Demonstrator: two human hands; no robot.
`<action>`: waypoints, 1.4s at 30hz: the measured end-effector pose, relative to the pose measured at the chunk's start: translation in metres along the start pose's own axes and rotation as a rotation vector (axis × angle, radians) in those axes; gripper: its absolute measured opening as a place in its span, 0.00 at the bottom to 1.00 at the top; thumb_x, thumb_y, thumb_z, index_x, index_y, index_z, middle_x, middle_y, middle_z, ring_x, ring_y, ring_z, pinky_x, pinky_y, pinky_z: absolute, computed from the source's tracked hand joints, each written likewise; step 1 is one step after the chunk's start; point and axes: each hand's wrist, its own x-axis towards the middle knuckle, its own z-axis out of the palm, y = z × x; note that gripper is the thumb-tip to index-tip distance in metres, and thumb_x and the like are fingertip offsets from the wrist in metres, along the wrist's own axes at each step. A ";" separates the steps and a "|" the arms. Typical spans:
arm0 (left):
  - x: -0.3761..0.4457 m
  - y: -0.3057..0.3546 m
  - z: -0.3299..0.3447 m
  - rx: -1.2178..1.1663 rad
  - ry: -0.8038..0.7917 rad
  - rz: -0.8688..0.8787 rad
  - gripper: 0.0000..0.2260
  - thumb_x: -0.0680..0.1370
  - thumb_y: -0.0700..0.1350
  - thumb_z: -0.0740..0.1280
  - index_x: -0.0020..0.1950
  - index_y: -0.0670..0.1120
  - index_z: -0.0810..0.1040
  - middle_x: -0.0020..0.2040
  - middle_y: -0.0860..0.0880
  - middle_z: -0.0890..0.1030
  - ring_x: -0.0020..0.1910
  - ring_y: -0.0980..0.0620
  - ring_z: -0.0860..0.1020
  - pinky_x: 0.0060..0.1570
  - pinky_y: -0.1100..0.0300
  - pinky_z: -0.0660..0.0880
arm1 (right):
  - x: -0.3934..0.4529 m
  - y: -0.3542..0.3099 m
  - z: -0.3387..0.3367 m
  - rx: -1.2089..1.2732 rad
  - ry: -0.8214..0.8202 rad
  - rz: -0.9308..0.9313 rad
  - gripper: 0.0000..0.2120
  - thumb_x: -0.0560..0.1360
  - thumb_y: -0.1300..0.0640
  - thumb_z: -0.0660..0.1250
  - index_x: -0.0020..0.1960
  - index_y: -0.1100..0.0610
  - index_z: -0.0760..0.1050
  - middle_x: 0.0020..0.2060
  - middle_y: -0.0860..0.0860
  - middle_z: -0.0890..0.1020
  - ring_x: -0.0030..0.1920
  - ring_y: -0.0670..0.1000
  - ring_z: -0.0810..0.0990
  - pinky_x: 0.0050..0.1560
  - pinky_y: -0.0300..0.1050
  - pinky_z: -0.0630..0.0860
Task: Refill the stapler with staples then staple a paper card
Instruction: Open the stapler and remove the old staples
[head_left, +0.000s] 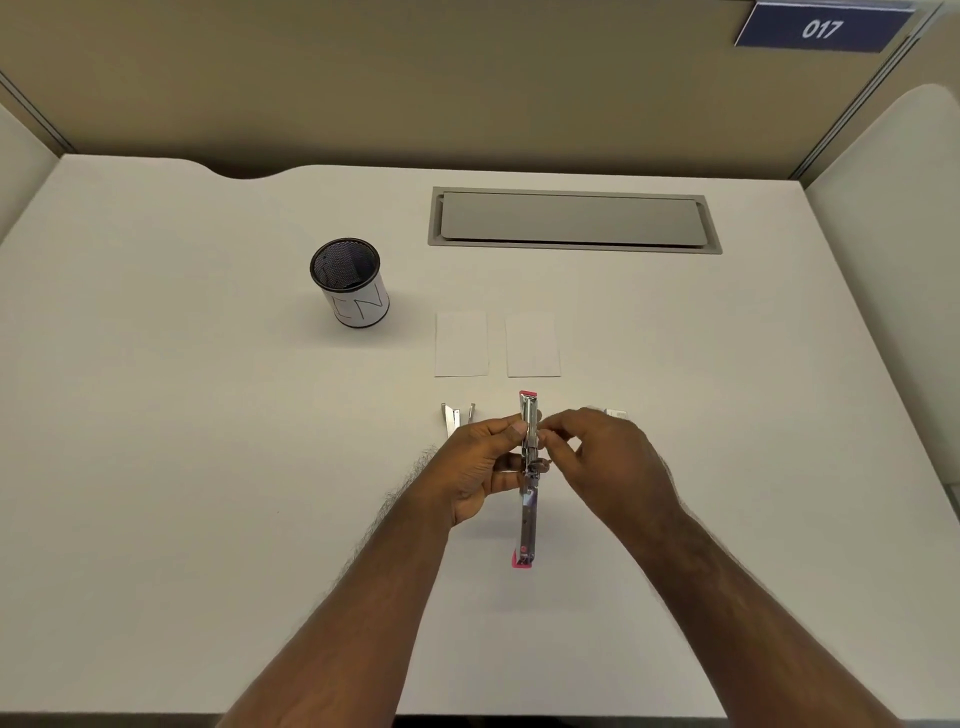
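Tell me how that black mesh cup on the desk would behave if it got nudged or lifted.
The mesh cup looks like thin wire mesh and seems empty, so it is probably light. It stands upright and taller than wide, so a high nudge might tip it, and once on its round side it would likely roll. The paper label wrapped around it may feel smooth to grip.

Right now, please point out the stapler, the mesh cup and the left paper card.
stapler (528, 512): head view, on its opened metal rail.
mesh cup (358, 306): head view, on its white label.
left paper card (462, 344): head view, on its middle.

Two cards (496, 344) lie just beyond the hands; mesh cup (350, 283) stands far-left; desk (156, 467) otherwise passable.
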 end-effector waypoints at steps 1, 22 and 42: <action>0.000 0.000 0.000 0.002 0.001 0.001 0.10 0.81 0.43 0.64 0.59 0.43 0.82 0.48 0.45 0.86 0.43 0.45 0.85 0.39 0.55 0.82 | 0.003 0.000 -0.001 -0.010 -0.032 0.017 0.07 0.77 0.48 0.65 0.50 0.45 0.81 0.43 0.44 0.82 0.35 0.42 0.72 0.38 0.39 0.69; 0.001 -0.008 0.003 0.085 0.008 -0.042 0.09 0.81 0.42 0.64 0.55 0.41 0.82 0.44 0.45 0.86 0.40 0.47 0.86 0.38 0.56 0.82 | 0.024 -0.005 0.002 -0.077 -0.328 0.204 0.04 0.71 0.54 0.72 0.45 0.48 0.84 0.41 0.46 0.86 0.40 0.47 0.81 0.40 0.39 0.73; 0.017 -0.018 0.005 0.227 0.298 -0.020 0.05 0.80 0.41 0.66 0.48 0.44 0.82 0.38 0.49 0.86 0.37 0.52 0.85 0.34 0.61 0.80 | 0.019 0.027 0.023 0.286 -0.139 0.217 0.08 0.67 0.59 0.74 0.34 0.50 0.77 0.30 0.43 0.81 0.30 0.40 0.77 0.31 0.30 0.71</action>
